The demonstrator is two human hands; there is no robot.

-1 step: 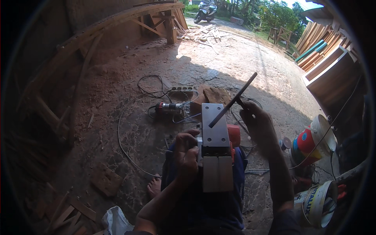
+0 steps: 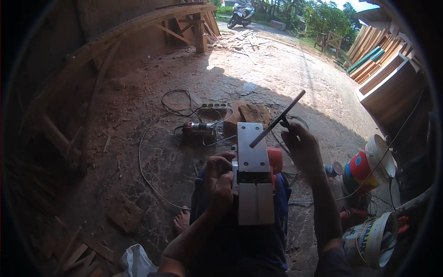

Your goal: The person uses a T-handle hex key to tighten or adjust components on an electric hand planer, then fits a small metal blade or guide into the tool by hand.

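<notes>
An upturned power planer with a metal sole [image 2: 251,152] and red body [image 2: 274,159] rests on my legs. My left hand [image 2: 219,184] grips its left side with bent fingers. My right hand [image 2: 299,141] holds the stem of a dark T-shaped bar tool [image 2: 290,107] whose long crossbar slants over the front sole plate. Whether the bar touches the plate I cannot tell.
Ahead lie a corded cylindrical power tool [image 2: 198,128], a power strip [image 2: 217,106], cables and a wooden block [image 2: 254,113]. Buckets [image 2: 371,161] stand at right, stacked boards [image 2: 378,60] behind. A timber bench [image 2: 124,21] runs along the left, a scooter [image 2: 240,14] beyond.
My right hand and the T-shaped tool have shifted slightly; the bar now sits a little further right and lower at its upper end. My left hand and the planer have barely moved.
</notes>
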